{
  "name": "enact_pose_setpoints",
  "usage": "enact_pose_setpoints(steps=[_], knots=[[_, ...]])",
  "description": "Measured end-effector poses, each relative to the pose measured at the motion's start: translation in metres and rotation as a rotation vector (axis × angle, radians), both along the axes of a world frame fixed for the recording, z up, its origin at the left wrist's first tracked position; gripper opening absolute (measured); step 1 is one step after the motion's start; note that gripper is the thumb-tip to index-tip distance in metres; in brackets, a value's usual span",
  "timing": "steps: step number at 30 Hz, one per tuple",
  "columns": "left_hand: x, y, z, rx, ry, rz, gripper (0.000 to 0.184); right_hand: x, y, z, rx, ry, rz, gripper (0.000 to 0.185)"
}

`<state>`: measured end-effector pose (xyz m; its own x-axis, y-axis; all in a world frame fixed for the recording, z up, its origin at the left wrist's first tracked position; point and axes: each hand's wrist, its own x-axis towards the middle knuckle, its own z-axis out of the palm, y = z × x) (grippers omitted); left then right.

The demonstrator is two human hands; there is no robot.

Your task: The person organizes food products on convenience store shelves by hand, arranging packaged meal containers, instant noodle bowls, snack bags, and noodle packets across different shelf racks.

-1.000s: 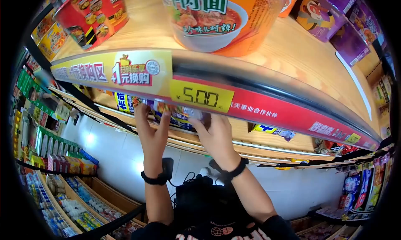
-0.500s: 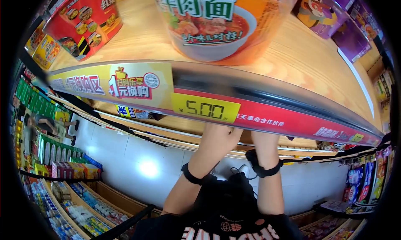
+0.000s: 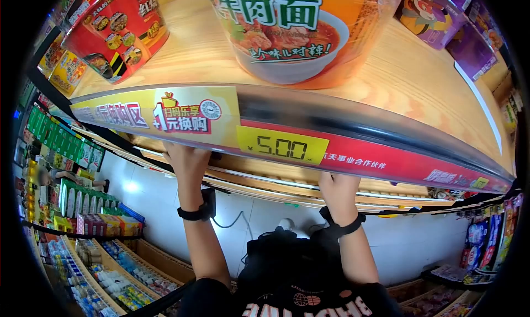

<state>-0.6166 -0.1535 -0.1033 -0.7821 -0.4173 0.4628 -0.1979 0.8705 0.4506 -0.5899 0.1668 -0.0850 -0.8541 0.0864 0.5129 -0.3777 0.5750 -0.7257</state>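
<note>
My left hand (image 3: 186, 154) reaches in below the upper shelf's front edge, under the yellow promotional strip (image 3: 182, 115). Its fingers are mostly hidden by that strip, so whether it holds something is unclear. Further right, my right hand (image 3: 338, 185) is also under the edge, below the red strip (image 3: 359, 158); the knuckles look bent, but the fingertips are out of sight. Both wrists wear black bands. Below the strips, part of a lower wooden shelf (image 3: 265, 171) shows around the hands.
On the upper shelf stand an orange noodle tub (image 3: 364, 41), a red tub (image 3: 118, 35) and purple tubs (image 3: 430, 19). A yellow price tag (image 3: 284, 146) reads 5.00. Bottle racks (image 3: 105, 267) are at lower left. Another person (image 3: 72, 176) is at far left.
My left hand has moved left, away from my right hand. A yellow and blue packet seen earlier on the lower shelf no longer shows. The view has shifted slightly.
</note>
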Motion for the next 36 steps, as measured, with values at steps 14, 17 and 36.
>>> enact_pose_setpoints(steps=[14,17,36], knots=[[-0.01,-0.019,0.003,0.335,0.313,-0.134,0.085,-0.007,-0.003,0.0,0.304,0.241,-0.072,0.006],[0.006,0.016,0.028,0.454,0.549,-0.183,0.114,-0.004,-0.003,-0.004,0.322,0.232,-0.042,0.009],[0.017,0.137,0.011,-0.082,0.466,-0.15,0.104,0.022,0.091,0.008,0.259,-0.173,-0.512,0.076]])
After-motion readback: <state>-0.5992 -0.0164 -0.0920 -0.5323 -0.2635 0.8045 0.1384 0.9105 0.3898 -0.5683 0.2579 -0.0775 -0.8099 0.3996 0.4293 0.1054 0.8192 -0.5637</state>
